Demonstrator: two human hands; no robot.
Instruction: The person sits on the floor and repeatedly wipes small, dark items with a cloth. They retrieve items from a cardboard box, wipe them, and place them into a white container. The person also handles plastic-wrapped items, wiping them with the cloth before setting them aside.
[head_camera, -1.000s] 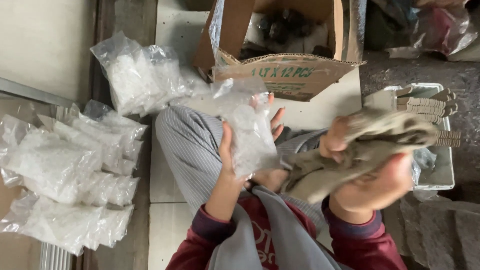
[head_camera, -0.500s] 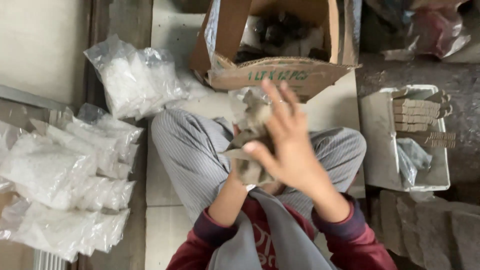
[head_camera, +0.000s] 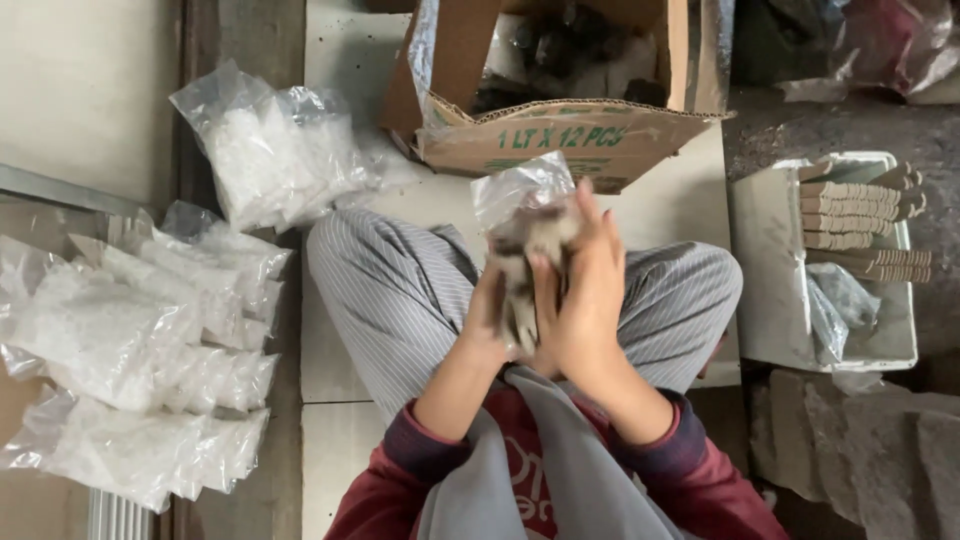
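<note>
Two hands meet over the person's lap, pressed around one grey-brown bundle (head_camera: 525, 265) that sits half inside a clear plastic bag (head_camera: 520, 190). The bundle is soft and crumpled, perhaps cloth or a glove; what it is cannot be told. The right hand (head_camera: 585, 300) lies flat against the near side of the bundle, its fingers (head_camera: 600, 240) straight, close together and pointing up toward the bag's open top. The left hand (head_camera: 487, 320) is mostly hidden behind the bundle and cups it from the other side; how its fingers are set cannot be told. The bag's loose top stands up above both hands.

Below the hands are the person's crossed legs in striped grey trousers (head_camera: 400, 290), and dark red sleeves (head_camera: 670, 450) cover the forearms. The person sits on a pale tiled floor (head_camera: 340, 50).

Just beyond the hands stands an open cardboard box (head_camera: 570, 135) lined with clear plastic, with dark things inside it. To the person's left, a heap of filled clear bags (head_camera: 270, 150) lies near the box, and a larger pile of similar bags (head_camera: 130, 350) spreads along the floor's edge. To the right, a white tray (head_camera: 770, 290) holds stacked brown cardboard pieces (head_camera: 865, 215) and a crumpled scrap of plastic (head_camera: 840, 305). Rough grey stone blocks (head_camera: 860, 440) lie beside the tray.
</note>
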